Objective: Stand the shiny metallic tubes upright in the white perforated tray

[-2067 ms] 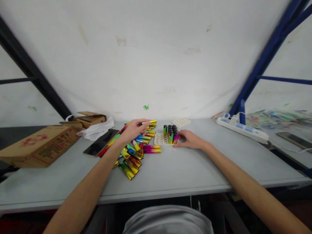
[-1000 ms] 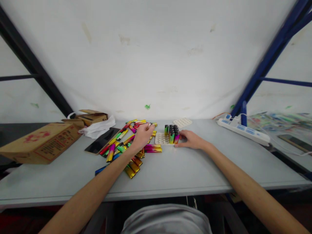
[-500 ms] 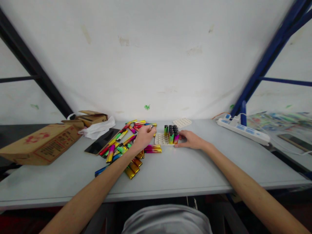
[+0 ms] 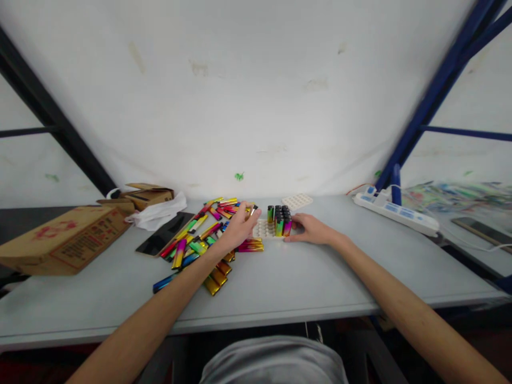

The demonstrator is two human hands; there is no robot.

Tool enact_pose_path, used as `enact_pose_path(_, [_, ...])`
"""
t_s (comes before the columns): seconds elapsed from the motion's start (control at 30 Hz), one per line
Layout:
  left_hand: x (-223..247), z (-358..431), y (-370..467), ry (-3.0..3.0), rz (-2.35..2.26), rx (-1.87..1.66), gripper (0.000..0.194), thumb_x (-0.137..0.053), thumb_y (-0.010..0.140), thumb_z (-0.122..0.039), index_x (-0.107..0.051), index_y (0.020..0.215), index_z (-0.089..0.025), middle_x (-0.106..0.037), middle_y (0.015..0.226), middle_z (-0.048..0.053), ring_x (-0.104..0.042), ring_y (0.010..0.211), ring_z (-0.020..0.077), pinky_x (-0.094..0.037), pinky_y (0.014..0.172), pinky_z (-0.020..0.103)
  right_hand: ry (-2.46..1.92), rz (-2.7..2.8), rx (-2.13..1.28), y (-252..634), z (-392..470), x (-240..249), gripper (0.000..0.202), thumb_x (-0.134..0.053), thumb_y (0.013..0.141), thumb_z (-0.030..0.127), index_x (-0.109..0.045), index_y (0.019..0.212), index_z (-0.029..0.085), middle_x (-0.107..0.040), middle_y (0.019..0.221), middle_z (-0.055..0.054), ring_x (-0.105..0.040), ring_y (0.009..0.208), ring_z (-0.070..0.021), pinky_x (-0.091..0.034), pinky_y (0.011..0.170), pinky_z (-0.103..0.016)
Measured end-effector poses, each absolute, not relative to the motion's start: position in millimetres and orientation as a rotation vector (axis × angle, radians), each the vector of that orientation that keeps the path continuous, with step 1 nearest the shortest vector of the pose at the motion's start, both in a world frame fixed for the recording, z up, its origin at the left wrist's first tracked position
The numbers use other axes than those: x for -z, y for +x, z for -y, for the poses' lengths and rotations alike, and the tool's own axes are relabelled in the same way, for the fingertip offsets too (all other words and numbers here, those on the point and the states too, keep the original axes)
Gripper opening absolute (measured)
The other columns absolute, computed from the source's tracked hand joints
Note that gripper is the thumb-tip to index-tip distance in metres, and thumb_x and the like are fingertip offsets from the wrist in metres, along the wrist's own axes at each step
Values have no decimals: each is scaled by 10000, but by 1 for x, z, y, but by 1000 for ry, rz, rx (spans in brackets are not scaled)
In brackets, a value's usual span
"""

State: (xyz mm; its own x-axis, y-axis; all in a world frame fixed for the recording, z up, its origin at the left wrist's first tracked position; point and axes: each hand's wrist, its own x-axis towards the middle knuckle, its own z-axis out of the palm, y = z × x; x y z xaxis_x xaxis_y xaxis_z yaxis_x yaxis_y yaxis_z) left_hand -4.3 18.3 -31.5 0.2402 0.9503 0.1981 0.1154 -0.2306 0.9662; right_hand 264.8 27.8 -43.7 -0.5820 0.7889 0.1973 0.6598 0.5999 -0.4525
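My left hand (image 4: 239, 226) pinches a lighter (image 4: 253, 209) with a dark top, held tilted just above the left end of a white holed tray (image 4: 262, 228). Shiny lighters (image 4: 283, 228) with black tops stand upright in close rows toward the tray's right end, and one more stands slightly apart at the back. My right hand (image 4: 311, 229) is at the tray's right end, thumb low by the tray edge and fingers around the side of the standing lighters. Under and beside my left forearm spreads a loose heap of multicoloured metallic lighters (image 4: 179, 253).
Behind the tray lies another white holed tray (image 4: 296, 201). Cardboard boxes (image 4: 68, 234), a white plastic bag (image 4: 158, 212) and a dark flat panel (image 4: 164, 234) are at left. On the right sit a power strip (image 4: 396, 213) with a cable and a phone (image 4: 482, 232).
My left hand has shifted slightly right with the lighter, which now stands up more from the fingers by the tray. My right hand keeps its place at the tray.
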Motion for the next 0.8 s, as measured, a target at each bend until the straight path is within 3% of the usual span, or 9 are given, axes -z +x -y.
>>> enact_pose_path(0.07, [32, -19, -4, 1598, -1011, -1089, 347, -601, 915, -540, -432, 1006, -251, -503, 659, -104, -357, 372, 60, -328, 397, 189, -1167, 2460, -453, 265, -28, 43, 620, -738, 810, 629, -693, 1178, 131, -673, 890, -76, -564, 747, -205, -423, 681, -298])
enact_pose_path(0.13, [30, -20, -5, 1683, -985, -1097, 322, -550, 942, -544, -490, 972, -230, -575, 740, -51, -454, 438, 81, -412, 450, 218, -1161, 2467, -445, 265, -28, 43, 613, -732, 814, 633, -695, 1170, 135, -671, 899, -78, -568, 758, -210, -425, 688, -302])
enact_pose_path(0.23, [24, -22, -6, 1920, -986, -1173, 330, -566, 939, -497, -654, 860, -190, -668, 842, 45, -630, 771, 176, -523, 685, 272, -1148, 2468, -445, 265, -29, 44, 606, -727, 820, 629, -691, 1183, 145, -678, 911, -78, -572, 765, -212, -427, 695, -305])
enact_pose_path(0.33, [20, -23, -6, 2039, -988, -1233, 281, -632, 908, -439, -759, 893, -189, -723, 932, 67, -642, 962, 228, -522, 849, 307, -1143, 2473, -427, 265, -30, 45, 605, -728, 818, 630, -692, 1179, 147, -679, 902, -76, -568, 760, -211, -421, 691, -303])
enact_pose_path(0.5, [24, -24, -1, 2030, -956, -1212, 292, -700, 874, -407, -788, 1040, -184, -757, 1029, 90, -687, 950, 235, -555, 836, 320, -1135, 2469, -431, 266, -31, 47, 597, -726, 825, 625, -694, 1174, 141, -697, 966, -94, -586, 806, -223, -434, 727, -312])
enact_pose_path(0.67, [27, -27, 4, 2237, -937, -1177, 213, -698, 882, -343, -803, 1007, -207, -772, 1021, 103, -694, 948, 251, -528, 903, 361, -1124, 2466, -438, 266, -31, 48, 638, -734, 820, 625, -675, 1235, 144, -701, 1058, -112, -608, 869, -239, -455, 785, -329])
enact_pose_path(0.8, [27, -34, 3, 2300, -984, -1081, 226, -684, 888, -331, -792, 1050, -217, -781, 1043, 103, -698, 953, 269, -509, 923, 372, -1150, 2483, -408, 266, -31, 47, 647, -722, 822, 643, -678, 1230, 144, -701, 1005, -103, -603, 837, -236, -452, 767, -327])
